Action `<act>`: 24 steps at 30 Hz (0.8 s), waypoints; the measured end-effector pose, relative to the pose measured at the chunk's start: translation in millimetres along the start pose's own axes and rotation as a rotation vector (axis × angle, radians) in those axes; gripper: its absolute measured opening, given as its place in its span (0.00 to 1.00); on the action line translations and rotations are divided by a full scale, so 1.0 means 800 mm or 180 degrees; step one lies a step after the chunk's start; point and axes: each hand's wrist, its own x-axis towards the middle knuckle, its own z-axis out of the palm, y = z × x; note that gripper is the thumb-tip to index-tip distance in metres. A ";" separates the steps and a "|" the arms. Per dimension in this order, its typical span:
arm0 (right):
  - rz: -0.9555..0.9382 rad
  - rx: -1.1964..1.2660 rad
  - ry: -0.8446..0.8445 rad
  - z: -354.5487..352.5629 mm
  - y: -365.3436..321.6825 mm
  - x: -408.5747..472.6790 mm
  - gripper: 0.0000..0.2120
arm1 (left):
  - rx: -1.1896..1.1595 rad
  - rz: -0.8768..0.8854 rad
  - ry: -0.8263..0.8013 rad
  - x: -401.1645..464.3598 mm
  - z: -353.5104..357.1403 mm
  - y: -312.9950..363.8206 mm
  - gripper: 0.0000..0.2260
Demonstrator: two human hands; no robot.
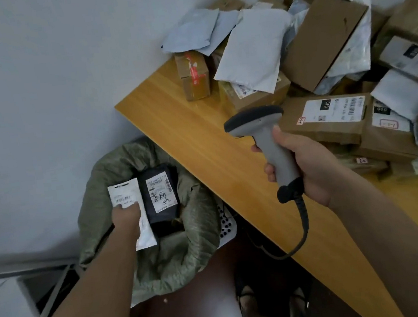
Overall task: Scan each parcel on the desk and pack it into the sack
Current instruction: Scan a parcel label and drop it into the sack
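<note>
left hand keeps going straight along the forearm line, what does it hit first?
Likely the inside of the green sack: the left hand holds a white parcel over its mouth, beside the dark parcel already inside. Depth is unclear.

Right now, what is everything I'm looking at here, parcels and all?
Sack: one, green, on the floor left of the desk, mouth open.
Dark parcel: one, black with a white label, lying inside the sack.
White mailer: one, white, over the sack's mouth, in the left hand.
Desk: one, yellow wood, on the right.
Cardboard boxes: many, too heaped to count, brown, piled on the desk.
Poly mailers: several, grey-white, on top of the boxes.
Barcode scanner: one, grey, corded, above the desk.
Left hand: pinching the white mailer.
Right hand: its grip wraps the scanner's handle.
</note>
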 end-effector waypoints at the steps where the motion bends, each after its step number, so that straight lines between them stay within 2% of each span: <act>1: -0.0010 0.0056 0.0033 -0.003 -0.002 -0.003 0.16 | 0.0086 0.0056 -0.0057 -0.007 0.006 0.005 0.20; 4: -0.0126 0.0273 0.0139 -0.017 -0.014 -0.016 0.12 | 0.0300 0.0160 -0.0305 -0.025 0.026 0.014 0.24; 6: -0.0240 0.0416 0.0232 -0.030 -0.025 -0.027 0.11 | 0.0522 0.0335 -0.0505 -0.046 0.040 0.029 0.22; 10: -0.0405 0.0805 0.0511 -0.069 -0.041 -0.054 0.15 | 0.0934 0.0851 -0.0920 -0.100 0.088 0.067 0.25; 12: -0.0514 0.0922 0.0782 -0.094 -0.044 -0.071 0.17 | 0.1212 0.1322 -0.1056 -0.136 0.123 0.092 0.24; 15: -0.0735 0.1090 0.1309 -0.143 -0.043 -0.099 0.13 | 0.1576 0.2163 -0.1131 -0.203 0.179 0.134 0.22; 19: -0.0993 0.1437 0.2011 -0.219 -0.038 -0.134 0.07 | 0.1660 0.3511 -0.1512 -0.295 0.261 0.169 0.17; 21: -0.1116 0.1562 0.2272 -0.256 -0.033 -0.147 0.04 | 0.1808 0.3865 -0.1839 -0.348 0.305 0.169 0.18; 24: -0.1176 0.1685 0.2531 -0.305 -0.022 -0.161 0.06 | 0.2069 0.4023 -0.2544 -0.431 0.368 0.150 0.24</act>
